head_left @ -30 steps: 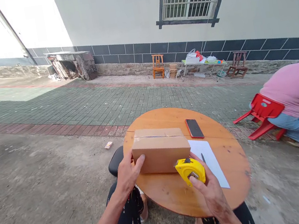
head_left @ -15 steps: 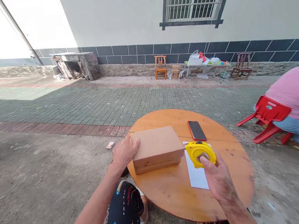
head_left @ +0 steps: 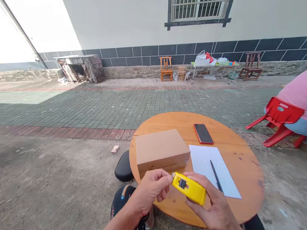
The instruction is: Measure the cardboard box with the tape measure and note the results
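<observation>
We've got the round wooden table [head_left: 244,162] in front of us. Cardboard box [head_left: 161,146] sits on its left part. White paper [head_left: 206,163] lies flat just beside the box, on the right. Our right hand [head_left: 215,208] is closed around the tape measure [head_left: 193,191], a yellow one, tilted, in front of the box over the near tabletop. Our left hand [head_left: 153,189] has thumb and forefinger pinched together at its end. Phone [head_left: 203,134] lies beyond the paper, screen dark. Black pen [head_left: 215,173] rests on the paper. Metal hook [head_left: 173,174] meets our left fingertips; can't tell blade length.
</observation>
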A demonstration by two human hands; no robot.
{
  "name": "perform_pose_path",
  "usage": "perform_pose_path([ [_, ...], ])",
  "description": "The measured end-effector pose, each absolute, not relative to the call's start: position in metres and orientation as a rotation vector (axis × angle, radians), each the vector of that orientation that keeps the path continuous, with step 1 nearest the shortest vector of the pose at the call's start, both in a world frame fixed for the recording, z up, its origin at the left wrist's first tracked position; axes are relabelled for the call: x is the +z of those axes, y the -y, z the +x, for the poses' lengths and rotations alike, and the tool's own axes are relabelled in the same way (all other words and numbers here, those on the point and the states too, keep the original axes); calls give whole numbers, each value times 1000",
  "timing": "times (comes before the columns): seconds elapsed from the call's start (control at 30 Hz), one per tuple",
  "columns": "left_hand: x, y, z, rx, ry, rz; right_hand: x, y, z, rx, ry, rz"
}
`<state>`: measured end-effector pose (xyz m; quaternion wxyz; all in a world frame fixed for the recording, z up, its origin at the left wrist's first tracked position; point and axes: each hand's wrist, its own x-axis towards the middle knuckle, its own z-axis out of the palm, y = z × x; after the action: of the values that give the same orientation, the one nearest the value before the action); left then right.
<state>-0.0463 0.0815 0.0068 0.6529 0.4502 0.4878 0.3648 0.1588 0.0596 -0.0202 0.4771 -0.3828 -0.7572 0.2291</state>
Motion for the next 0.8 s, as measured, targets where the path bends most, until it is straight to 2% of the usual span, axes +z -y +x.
perform_pose_path([
  [0.13,8,-80,-56,802,-1070,934,-29,-51,157,401,1887,-916],
  [0.4,46,-160,-96,1136,-1460,1369,-55,-25,130,168,1627,-1184],
  [0.6,38,-230,-89,1011,-1625,1487,-38,-49,105,89,1649,-1209],
  [0.8,27,-262,-80,799,-1750,1559,-19,-74,94,78,1675,-1281],
])
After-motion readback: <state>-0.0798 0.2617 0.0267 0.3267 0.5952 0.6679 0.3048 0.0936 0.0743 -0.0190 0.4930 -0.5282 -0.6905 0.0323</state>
